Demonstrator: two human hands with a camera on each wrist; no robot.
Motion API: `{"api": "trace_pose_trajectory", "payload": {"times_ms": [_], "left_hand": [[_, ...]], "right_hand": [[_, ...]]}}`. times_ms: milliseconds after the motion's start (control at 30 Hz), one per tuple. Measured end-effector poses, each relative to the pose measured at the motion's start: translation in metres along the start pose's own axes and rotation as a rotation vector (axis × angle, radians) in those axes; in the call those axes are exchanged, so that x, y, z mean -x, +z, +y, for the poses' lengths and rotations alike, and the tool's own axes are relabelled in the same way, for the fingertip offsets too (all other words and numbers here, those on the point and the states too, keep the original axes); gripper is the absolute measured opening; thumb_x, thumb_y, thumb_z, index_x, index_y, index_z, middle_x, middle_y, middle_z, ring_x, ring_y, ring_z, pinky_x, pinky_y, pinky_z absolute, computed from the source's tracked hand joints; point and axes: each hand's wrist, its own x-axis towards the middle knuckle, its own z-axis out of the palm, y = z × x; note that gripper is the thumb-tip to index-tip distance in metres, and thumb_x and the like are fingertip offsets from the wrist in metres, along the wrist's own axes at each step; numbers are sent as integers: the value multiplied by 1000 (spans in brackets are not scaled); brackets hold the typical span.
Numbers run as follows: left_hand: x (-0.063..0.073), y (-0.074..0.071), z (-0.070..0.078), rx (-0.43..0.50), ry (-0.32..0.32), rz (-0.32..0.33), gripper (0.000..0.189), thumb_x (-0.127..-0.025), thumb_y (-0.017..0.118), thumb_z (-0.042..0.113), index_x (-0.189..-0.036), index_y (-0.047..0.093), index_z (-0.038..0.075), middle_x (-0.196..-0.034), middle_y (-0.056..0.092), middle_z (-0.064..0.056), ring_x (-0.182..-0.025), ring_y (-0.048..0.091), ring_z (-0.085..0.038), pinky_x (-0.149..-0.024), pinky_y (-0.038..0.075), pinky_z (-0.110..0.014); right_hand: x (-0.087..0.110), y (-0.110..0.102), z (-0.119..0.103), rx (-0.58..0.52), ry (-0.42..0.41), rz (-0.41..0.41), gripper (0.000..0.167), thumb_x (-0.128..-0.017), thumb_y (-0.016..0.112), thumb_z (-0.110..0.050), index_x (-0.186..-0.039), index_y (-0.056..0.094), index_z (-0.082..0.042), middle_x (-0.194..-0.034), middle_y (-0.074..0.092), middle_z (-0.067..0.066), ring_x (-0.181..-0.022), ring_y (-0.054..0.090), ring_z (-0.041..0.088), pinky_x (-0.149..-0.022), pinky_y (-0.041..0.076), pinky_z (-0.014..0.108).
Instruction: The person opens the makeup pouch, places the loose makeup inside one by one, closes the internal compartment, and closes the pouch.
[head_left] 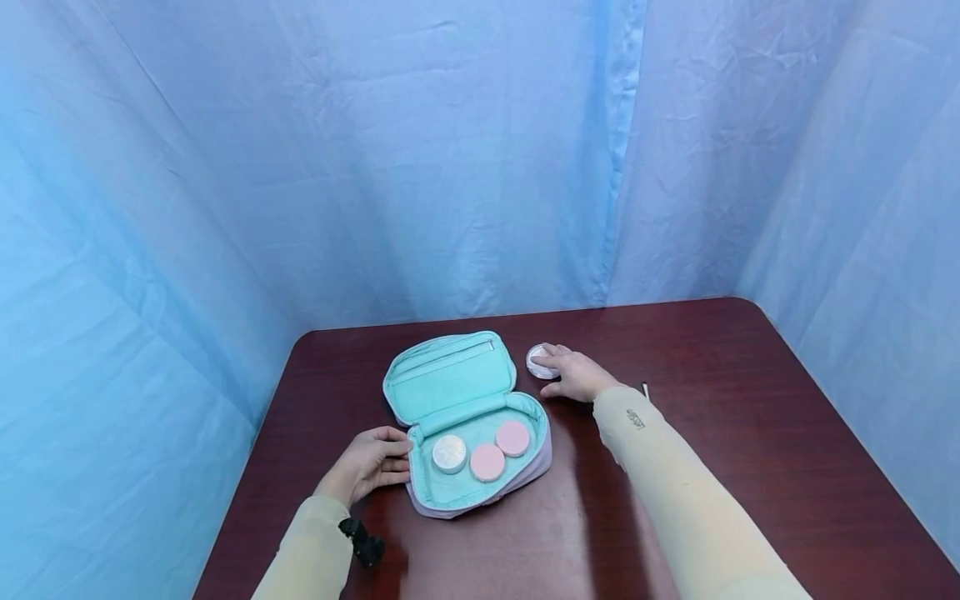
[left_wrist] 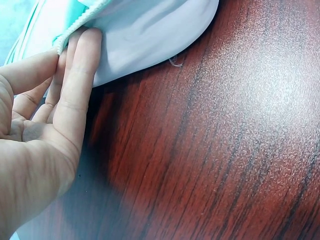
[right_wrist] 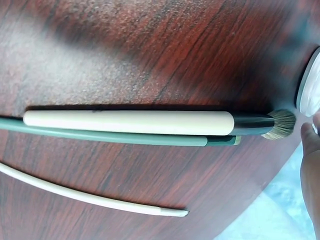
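On a dark, wood-grained table (head_left: 757,433), a person's left hand (head_left: 367,464) is pinching the edge of a soft lilac case (head_left: 534,472), while the right hand (head_left: 579,377), fingers parted and thumb set wide, is resting over a clear-rimmed round container (head_left: 533,368) just right of the folded-back lid. The step appears to be picking up that container; the next move is probably calling for closing thumb and fingers around its smooth rim. In the mint lining, a pearly-topped jar (head_left: 449,454) and two pink discs (head_left: 487,462) (head_left: 512,437) are lying flat. A bushy-tipped, cream-handled brush (right_wrist: 130,122) is lying alongside a slimmer green handle (right_wrist: 125,137).
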Motion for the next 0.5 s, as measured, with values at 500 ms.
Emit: {"api": "trace_pose_trajectory", "payload": {"times_ms": [500], "left_hand": [[0,-3,1,-5,-13,-12,16,-95,70,4,-109,62,0,-84,67,-13,-71,70,-22,-69,63,-39]], "right_hand": [[-7,-3,-2,-12,48,14,69,-92,78,-28,-153,49,-12,-166,23,23,-153,18,47,-120,27,60]]}}
